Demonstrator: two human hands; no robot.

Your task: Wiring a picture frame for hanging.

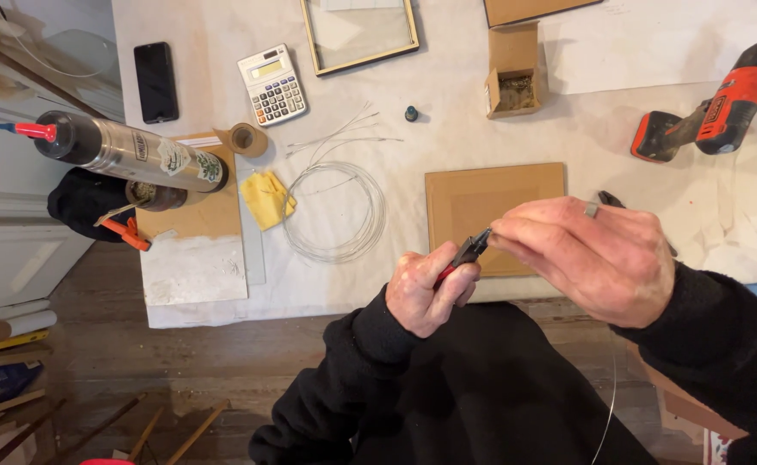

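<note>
The left hand (430, 288) is gripping the pliers (466, 254), fist wrapped tight round the red handles, dark nose pointing up and right. The right hand (589, 254) is meeting that nose, fingertips (503, 231) pinched together right at the tip of the pliers, on something too thin to make out. There's a ring (592, 209) showing on that right hand. A fine wire (609, 405) is trailing down below the right sleeve, over the dark clothing.

Taking the brown board (492, 207) as our marker: both hands are working over its near edge, the pliers just off its lower left corner. Left of the board, a coil of wire (339, 211) is lying flat on the white table (447, 138), with loose strands fanning out above it. Further left again, a yellow cloth (266, 198), then a steel flask (133, 155) lying on its side over another brown panel. Beyond the board, a small open carton (512, 73) is sitting with little metal bits inside, and a small dark cap (411, 113) to the carton's left. Up and left of the board, a calculator (272, 84), a black phone (155, 82) and a roll of tape (245, 138). Right of the board, well apart, an orange drill (718, 112) is resting on the table. A wooden frame (359, 33) is lying at the far edge.
</note>
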